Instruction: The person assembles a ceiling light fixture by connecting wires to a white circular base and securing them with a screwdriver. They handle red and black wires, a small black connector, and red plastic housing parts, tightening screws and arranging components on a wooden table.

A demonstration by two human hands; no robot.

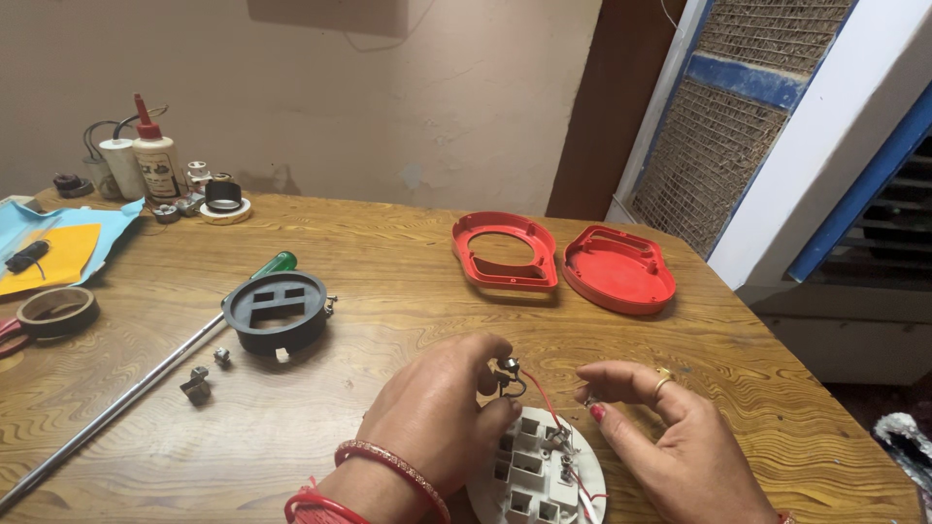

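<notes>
White base [532, 475] lay at the surface's [388, 252] near edge; left hand [437, 412] pinched a small metal part [507, 369] above it, right hand [660, 427] pinched a tiny piece [589, 397] beside.

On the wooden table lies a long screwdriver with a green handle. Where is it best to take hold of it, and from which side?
Grip the green handle of the screwdriver, probably from above on its far end: it is thicker than the thin metal shaft and lies flat on the table. The black round part sits close in front, so the near side looks crowded.
</notes>
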